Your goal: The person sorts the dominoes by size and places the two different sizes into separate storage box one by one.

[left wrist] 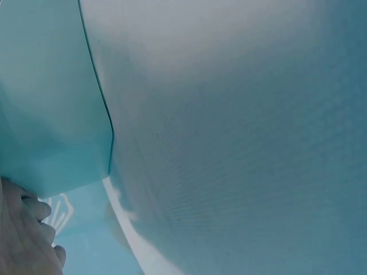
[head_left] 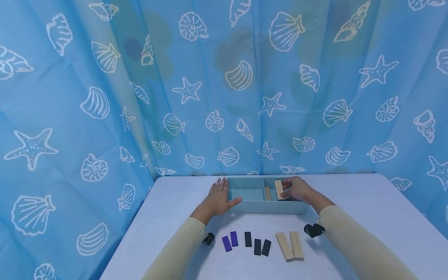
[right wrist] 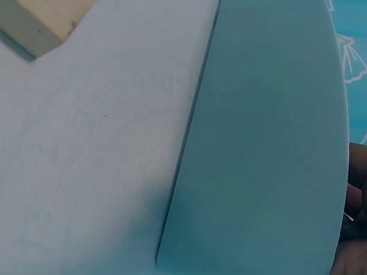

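Observation:
A pale blue-green box [head_left: 267,208] with a divider stands near the back of the table. My left hand [head_left: 217,197] rests on its left end, fingers extended and thumb at the front rim. Over the right compartment, my right hand [head_left: 297,189] pinches a light wooden block [head_left: 279,189] between thumb and fingers, the block standing tilted. Another wooden block [head_left: 267,193] lies in that compartment beside the divider. In the right wrist view, the front wall [right wrist: 258,143] of the box hides most of the hand; only part of the fingers [right wrist: 356,172] shows.
In front of the box, two purple blocks [head_left: 227,244], several black blocks [head_left: 248,239] and two wooden blocks [head_left: 296,245] lie on the white table [head_left: 168,217]. A blue shell-patterned curtain [head_left: 217,97] hangs right behind the table and along its left side.

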`<state>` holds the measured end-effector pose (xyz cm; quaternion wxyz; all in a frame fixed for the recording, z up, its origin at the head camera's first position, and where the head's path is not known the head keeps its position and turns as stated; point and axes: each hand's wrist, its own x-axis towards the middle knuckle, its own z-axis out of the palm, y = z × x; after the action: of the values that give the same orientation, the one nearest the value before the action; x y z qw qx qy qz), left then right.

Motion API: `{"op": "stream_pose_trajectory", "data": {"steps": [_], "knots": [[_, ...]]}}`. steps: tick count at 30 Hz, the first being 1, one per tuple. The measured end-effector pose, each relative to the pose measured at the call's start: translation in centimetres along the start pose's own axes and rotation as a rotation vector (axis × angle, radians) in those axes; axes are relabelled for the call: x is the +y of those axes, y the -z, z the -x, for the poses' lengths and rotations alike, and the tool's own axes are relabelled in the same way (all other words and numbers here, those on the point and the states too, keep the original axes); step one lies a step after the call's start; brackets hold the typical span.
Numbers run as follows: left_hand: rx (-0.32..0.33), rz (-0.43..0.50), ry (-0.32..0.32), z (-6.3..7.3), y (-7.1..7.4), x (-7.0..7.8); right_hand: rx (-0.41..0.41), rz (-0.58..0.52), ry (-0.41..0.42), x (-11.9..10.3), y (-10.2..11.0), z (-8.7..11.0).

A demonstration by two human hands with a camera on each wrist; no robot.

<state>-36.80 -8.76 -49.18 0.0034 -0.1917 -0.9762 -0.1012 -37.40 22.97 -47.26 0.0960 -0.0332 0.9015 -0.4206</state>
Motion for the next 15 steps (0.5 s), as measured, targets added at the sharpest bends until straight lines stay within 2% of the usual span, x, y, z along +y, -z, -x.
{"op": "stream_pose_trajectory", "data": {"steps": [9, 15], "knots": [[-0.004, 0.000, 0.008, -0.02, -0.06, 0.02, 0.003, 0.036, -0.008, -0.09, -0.20, -0.75], [-0.002, 0.000, 0.005, -0.07, -0.08, -0.01, -0.012, 0.024, 0.025, -0.03, -0.33, -0.74]]}}
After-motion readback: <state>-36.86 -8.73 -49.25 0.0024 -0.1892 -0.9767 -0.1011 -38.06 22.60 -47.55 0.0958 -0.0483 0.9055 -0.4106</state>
